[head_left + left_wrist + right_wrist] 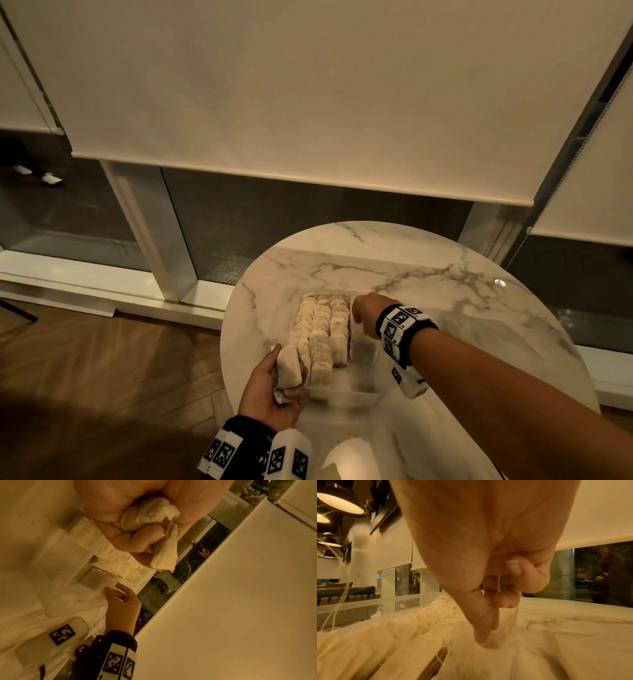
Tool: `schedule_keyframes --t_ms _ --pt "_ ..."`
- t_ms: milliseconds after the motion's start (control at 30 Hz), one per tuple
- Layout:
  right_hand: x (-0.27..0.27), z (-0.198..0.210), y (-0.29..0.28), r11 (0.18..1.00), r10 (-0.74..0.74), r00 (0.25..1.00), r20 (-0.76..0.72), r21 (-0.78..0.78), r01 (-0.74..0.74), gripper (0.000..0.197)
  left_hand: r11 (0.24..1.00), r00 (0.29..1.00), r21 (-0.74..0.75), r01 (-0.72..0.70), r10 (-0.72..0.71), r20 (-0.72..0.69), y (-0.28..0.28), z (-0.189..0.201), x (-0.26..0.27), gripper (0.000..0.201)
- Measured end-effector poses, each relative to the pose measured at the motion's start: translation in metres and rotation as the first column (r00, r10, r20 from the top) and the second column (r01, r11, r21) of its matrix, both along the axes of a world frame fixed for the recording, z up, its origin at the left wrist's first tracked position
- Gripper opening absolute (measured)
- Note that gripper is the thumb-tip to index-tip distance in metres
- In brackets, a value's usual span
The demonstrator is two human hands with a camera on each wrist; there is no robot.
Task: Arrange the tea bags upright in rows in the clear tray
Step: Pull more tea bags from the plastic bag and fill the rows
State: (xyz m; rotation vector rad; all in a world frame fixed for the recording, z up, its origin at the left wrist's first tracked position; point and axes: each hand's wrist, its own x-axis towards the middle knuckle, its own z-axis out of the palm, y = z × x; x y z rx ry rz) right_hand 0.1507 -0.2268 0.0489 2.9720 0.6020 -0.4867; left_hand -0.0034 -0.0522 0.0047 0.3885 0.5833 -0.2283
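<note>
A clear tray stands on the round marble table. Three rows of pale tea bags stand upright in its left part. Its right lane holds a few bags, one leaning flat. My left hand hovers at the tray's near left corner and grips a bunch of tea bags, crumpled in the fist. My right hand reaches down into the far end of the right lane. Its thumb and forefinger pinch the top of a tea bag there; the other fingers are curled.
The table's left edge runs close beside my left hand, with wooden floor below it. White roller blinds and dark windows stand behind the table. The tray's clear wall rises left of the rows.
</note>
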Motion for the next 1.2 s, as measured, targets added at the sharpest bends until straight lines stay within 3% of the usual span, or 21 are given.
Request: schedule_keyframes --t_ms 200,433,500,567,633,667,733,767,833,1000,1200 --pt "-0.002 0.008 -0.001 0.978 -0.133 0.991 -0.028 0.160 0.136 0.026 1.000 1.000 0.006 0.007 -0.007 0.013 0.001 0.003 0.000 0.023" --pt "-0.020 0.004 0.000 0.997 -0.077 0.990 -0.122 -0.001 0.077 0.026 1.000 1.000 0.008 0.023 -0.023 0.012 -0.003 0.007 0.000 0.024" --pt "-0.023 0.004 -0.002 0.995 -0.075 0.987 -0.141 0.054 0.083 0.030 1.000 1.000 0.016 0.021 -0.021 0.015 -0.006 0.012 0.000 0.024" --pt "-0.026 0.004 -0.005 0.968 -0.101 0.987 -0.124 0.218 0.127 0.027 0.999 1.000 0.036 0.028 -0.028 0.011 -0.009 0.015 -0.001 0.024" --pt "-0.033 0.008 -0.008 0.866 -0.133 0.983 -0.124 0.467 0.176 0.028 0.997 0.998 0.061 0.055 -0.055 0.002 -0.013 0.019 -0.002 0.026" --pt "-0.039 0.011 -0.009 0.776 -0.152 0.975 -0.162 0.591 0.219 0.036 0.995 0.998 0.071 0.067 -0.067 0.000 -0.016 0.020 -0.003 0.026" --pt "-0.059 0.026 -0.009 0.603 -0.147 0.940 -0.307 0.726 0.331 0.051 0.992 0.996 0.087 0.092 -0.093 0.007 -0.024 0.025 -0.003 0.025" --pt "-0.070 0.033 -0.010 0.553 -0.132 0.917 -0.377 0.739 0.384 0.055 0.989 0.994 0.096 0.109 -0.111 0.013 -0.028 0.028 -0.003 0.025" --pt "-0.090 0.039 -0.014 0.510 -0.117 0.881 -0.459 0.733 0.450 0.057 0.982 0.989 0.121 0.146 -0.149 0.022 -0.038 0.032 -0.004 0.027" --pt "-0.125 0.040 -0.028 0.400 -0.167 0.872 -0.461 0.777 0.487 0.042 0.968 0.984 0.180 0.173 -0.179 0.018 -0.056 0.027 -0.006 0.033" --pt "-0.129 0.033 -0.035 0.281 -0.265 0.838 -0.477 0.794 0.540 0.033 0.949 0.968 0.201 0.244 -0.250 0.001 -0.075 0.034 -0.014 0.037"
